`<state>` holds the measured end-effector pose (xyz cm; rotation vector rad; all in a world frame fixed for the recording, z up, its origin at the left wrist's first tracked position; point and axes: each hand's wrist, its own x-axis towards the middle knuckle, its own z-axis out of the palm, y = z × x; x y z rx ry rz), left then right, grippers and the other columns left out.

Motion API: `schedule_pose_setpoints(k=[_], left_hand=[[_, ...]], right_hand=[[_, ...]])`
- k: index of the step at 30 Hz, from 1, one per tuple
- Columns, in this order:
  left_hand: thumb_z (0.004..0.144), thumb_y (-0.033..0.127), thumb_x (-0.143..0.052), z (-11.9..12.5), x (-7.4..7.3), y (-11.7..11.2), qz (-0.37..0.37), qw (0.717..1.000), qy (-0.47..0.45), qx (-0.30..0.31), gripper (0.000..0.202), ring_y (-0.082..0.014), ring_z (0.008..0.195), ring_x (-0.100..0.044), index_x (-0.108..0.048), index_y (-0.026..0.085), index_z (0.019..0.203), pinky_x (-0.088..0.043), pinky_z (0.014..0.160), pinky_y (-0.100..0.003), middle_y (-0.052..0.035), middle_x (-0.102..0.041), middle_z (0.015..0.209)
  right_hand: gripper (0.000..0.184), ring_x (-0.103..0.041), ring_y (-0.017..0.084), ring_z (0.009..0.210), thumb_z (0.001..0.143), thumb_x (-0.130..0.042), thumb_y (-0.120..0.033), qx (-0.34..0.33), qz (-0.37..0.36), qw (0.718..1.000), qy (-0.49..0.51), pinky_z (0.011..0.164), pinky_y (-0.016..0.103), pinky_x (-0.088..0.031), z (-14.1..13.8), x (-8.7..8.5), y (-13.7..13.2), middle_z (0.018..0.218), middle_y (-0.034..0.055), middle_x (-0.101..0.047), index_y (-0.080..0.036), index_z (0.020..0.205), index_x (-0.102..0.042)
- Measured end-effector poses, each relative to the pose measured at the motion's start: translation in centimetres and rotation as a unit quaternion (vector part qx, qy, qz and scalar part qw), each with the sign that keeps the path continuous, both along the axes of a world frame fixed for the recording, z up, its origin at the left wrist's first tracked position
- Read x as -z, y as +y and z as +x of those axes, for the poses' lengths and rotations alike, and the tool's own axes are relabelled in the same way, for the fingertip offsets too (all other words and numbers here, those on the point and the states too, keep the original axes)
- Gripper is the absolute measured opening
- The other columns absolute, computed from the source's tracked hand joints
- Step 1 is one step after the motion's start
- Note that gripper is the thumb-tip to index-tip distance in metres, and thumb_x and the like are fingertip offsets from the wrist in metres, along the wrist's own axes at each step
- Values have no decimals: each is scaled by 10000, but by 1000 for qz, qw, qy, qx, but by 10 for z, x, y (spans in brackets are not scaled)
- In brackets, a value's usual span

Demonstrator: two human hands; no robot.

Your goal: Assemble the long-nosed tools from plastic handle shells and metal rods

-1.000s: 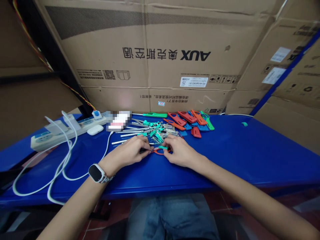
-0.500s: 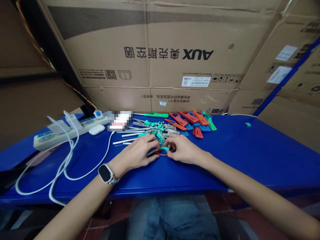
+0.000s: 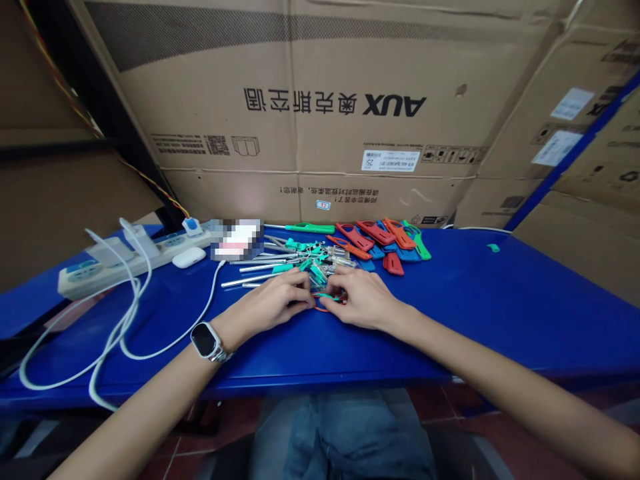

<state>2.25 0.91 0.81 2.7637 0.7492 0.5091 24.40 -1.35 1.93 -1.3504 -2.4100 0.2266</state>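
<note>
Crowding left hand (image 3: 283, 297): metal rods (image 3: 247, 280)

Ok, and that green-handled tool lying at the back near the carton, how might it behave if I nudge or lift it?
The green-handled tool would likely stay stiff, since its thin rod looks straight. It's probably handle-heavy, as the handle is much thicker than the rod. It may slide easily, because the blue table looks smooth.
</note>
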Motion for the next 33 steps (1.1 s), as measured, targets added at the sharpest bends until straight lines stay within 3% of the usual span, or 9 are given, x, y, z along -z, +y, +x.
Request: schedule_pose_setpoints(k=[3, 5, 9, 13, 17, 24, 33], left_hand=[[943, 242, -574, -4, -2, 0, -17, 999, -16, -24, 154, -196, 967, -581, -698, 211, 1028, -455, 880, -308, -56, -615, 1018], [890, 280, -645, -8, -4, 1, -21, 998, -28, -60, 237, -224, 1044, -570, -661, 213, 1117, -457, 915, -333, -63, -609, 1096], [839, 274, -676, -14, -8, 3, -55, 993, -10, -102, 175, -217, 967, -605, -690, 204, 999, -475, 865, -327, -43, -638, 1031], [871, 213, -626, -16, -10, 4, -87, 993, -3, -85, 112, -174, 842, -621, -715, 194, 937, -468, 772, -282, -28, -665, 927], [900, 223, -609, -16, -8, 5, -91, 993, -4, -70, 131, -166, 809, -617, -730, 179, 918, -461, 755, -276, -41, -656, 900], [948, 240, -550, -17, -7, 5, -88, 995, -11, -39, 205, -166, 806, -611, -746, 186, 928, -462, 758, -271, -47, -644, 879], [948, 277, -554, -16, -6, 6, -109, 993, -14, -35, 217, -159, 767, -601, -753, 192, 927, -460, 726, -264, -47, -631, 866]], right_hand=[[148, -521, 119, 691, 841, -632, -330, -4, 7, 1000, -4, 547, 257, -210, -1, 2, 0, 845, -2, -609, -201, 769, -631], [120, -514, 116, 682, 836, -621, -302, -2, 12, 1000, -4, 545, 257, -207, -2, 5, 0, 844, -6, -609, -200, 772, -620], [126, -527, 118, 690, 818, -636, -317, 3, 13, 1000, 3, 544, 256, -218, -3, 8, 2, 853, -15, -623, -204, 767, -612], [138, -558, 132, 717, 821, -647, -349, 3, 23, 1000, -4, 550, 260, -235, -4, 7, 3, 890, -10, -643, -214, 846, -635], [176, -585, 146, 761, 873, -610, -361, -42, 35, 998, -22, 560, 266, -243, -8, 6, 6, 976, 9, -657, -234, 978, -669], [139, -608, 149, 827, 896, -594, -238, -79, -19, 997, 8, 630, 255, -325, -11, 10, 12, 980, 15, -658, -225, 947, -723], [132, -610, 154, 851, 896, -602, -219, -93, -11, 995, 25, 641, 255, -331, -11, 12, 12, 978, 19, -657, -218, 935, -728]])
